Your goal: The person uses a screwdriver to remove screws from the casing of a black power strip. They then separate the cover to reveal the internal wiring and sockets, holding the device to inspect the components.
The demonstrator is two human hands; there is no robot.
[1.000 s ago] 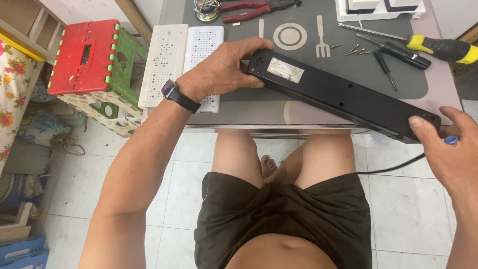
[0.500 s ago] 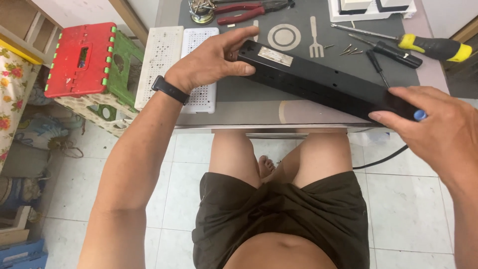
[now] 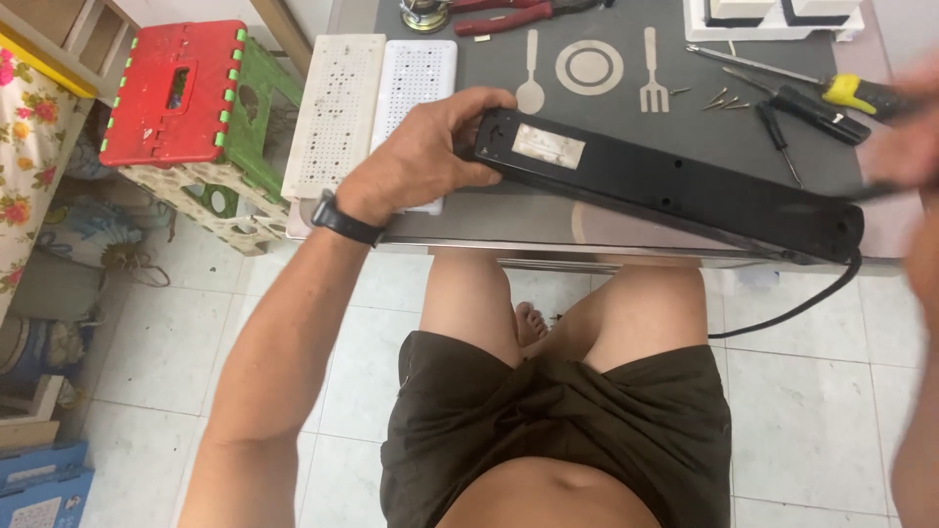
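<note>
At far right, right hand [image 3: 905, 122] blurred and cut off by the edge, its fingers impossible to read; lifted off the strip [image 3: 665, 186] since half a second before. Left hand [image 3: 425, 156] clenched on strip's near end, flat on the counter [image 3: 489, 227]. Cord [image 3: 782, 315] partly hidden beneath.

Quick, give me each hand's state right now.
Left hand: closed on the end of the black power strip.
Right hand: blurred at the frame edge; grip cannot be told.
</note>
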